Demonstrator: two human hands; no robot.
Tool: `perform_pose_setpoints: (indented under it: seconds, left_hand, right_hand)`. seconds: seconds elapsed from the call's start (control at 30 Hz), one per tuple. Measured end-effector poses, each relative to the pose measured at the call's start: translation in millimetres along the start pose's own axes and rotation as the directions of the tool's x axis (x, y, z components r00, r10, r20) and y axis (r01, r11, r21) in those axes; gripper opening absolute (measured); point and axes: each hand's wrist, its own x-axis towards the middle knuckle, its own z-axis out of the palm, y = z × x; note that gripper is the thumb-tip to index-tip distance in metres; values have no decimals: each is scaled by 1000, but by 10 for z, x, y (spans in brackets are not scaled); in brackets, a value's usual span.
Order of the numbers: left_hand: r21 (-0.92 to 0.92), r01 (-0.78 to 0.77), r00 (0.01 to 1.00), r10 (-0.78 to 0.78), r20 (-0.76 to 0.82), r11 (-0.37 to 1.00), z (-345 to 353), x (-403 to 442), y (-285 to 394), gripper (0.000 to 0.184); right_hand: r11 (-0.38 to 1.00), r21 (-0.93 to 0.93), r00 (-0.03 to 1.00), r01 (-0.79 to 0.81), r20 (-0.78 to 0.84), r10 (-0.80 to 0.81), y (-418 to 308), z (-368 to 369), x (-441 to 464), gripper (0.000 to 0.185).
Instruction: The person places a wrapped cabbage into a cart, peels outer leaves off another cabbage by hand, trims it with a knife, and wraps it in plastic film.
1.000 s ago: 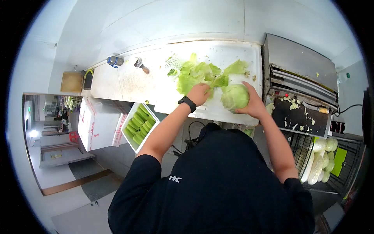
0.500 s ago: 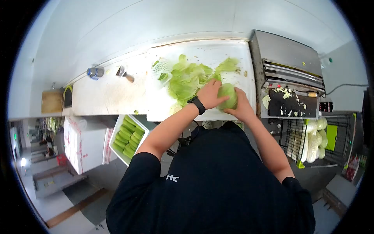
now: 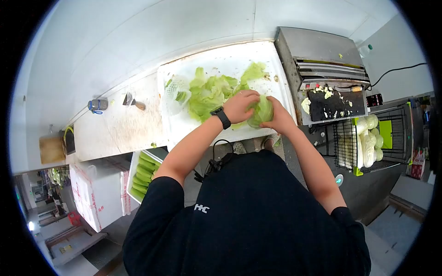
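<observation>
Far to the left of the cabbage head (image 3: 262, 112), a dark bottle with a blue strap (image 3: 97, 105) lies on its side on the counter (image 3: 115, 124). Nearer the cabbage head, but well apart from it, is a scraper (image 3: 138, 105). Lower left of the head, below the counter's edge, a white foam box (image 3: 133, 165) holds long green vegetables (image 3: 144, 171).

Then comes a white mesh net (image 3: 176, 89) and, between it and the head, a pile of loose leaves (image 3: 209, 96) on a shallow white tray (image 3: 235, 55). The left hand (image 3: 239, 108), with a black watch (image 3: 224, 118) at its wrist, lies over the head's left side, fingers bent; whether they pinch a leaf, I cannot tell. The cabbage head sits over the tray's near part, between both hands. The right hand (image 3: 282, 120) cups its right side, fingers and thumb spread around it.

Right of the head are a steel machine (image 3: 317, 43), a black board (image 3: 338, 108) with pale scraps, and a knife (image 3: 355, 89). Lower right, a wire cart (image 3: 348, 142) carries Chinese cabbages (image 3: 369, 149).

Stripping outer leaves looks like the step in hand. Another pull would call for the right hand to steady the head while the left fingers catch a leaf edge.
</observation>
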Motion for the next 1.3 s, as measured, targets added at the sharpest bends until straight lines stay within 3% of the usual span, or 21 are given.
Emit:
perform_pose_setpoints:
  seconds: [0.03,0.07,0.13,0.4,0.47,0.5,0.53,0.67,0.73,0.77,0.83,0.97,1.03,1.07,1.13,1.23,1.3]
  left_hand:
    - [51,-89,994,92,-57,995,8,-7,13,32]
    - [54,-82,994,85,-64,995,12,-11,10,32]
    - [134,-223,974,225,3,966,-9,-12,-6,26]
    - [355,-223,975,218,54,908,-198,-106,-128,20]
    - [396,-183,983,176,54,900,-224,-83,19,19]
    - [262,76,995,-55,-86,962,-194,-46,172,18]
    - [90,319,936,-299,-187,943,-180,-15,264,20]
    - [105,290,956,-284,-74,951,-56,15,-81,20]
    - [-302,402,912,-406,52,864,-25,-18,-276,16]
    - [-303,402,913,-404,57,864,1,-52,-342,16]
    - [-580,523,824,-544,159,624,4,-92,-413,13]
    - [-532,591,745,-663,71,607,-60,-58,-300,16]
    - [-295,525,824,-564,-61,799,-42,9,-201,18]
    - [-296,528,821,-567,-61,796,-5,11,-194,18]
    - [-121,361,930,-367,-29,925,60,20,-219,19]
    - [-272,364,919,-392,-52,891,98,-1,-289,17]
    - [-250,349,923,-377,-74,903,82,-15,-299,17]
  right_hand:
    - [1000,-13,1000,12,-7,-12,-1,4,15,107]
    - [1000,-16,1000,19,0,-20,6,7,35,107]
    - [995,-72,997,73,-25,-75,4,7,83,106]
    - [999,-1,996,52,70,-52,46,-60,179,105]
    - [997,-49,998,55,-25,-56,81,-11,200,107]
    - [997,-52,998,60,-23,-62,87,-4,220,107]
    - [997,-10,997,73,9,-73,73,1,239,107]
    - [996,-23,996,85,37,-84,29,43,265,107]
    - [996,-9,995,91,33,-91,51,31,256,106]
    - [995,6,994,102,34,-102,70,34,246,105]
    - [993,26,993,119,16,-119,129,36,232,104]
    - [986,119,991,120,46,-126,61,-36,161,102]
    - [992,68,992,106,58,-110,9,-18,141,101]
    - [995,16,993,97,66,-97,-12,0,138,101]
    - [997,23,995,76,70,-78,-29,26,159,100]
    - [999,12,996,51,72,-52,-54,11,180,100]
    - [999,-4,996,47,80,-47,-54,15,178,99]
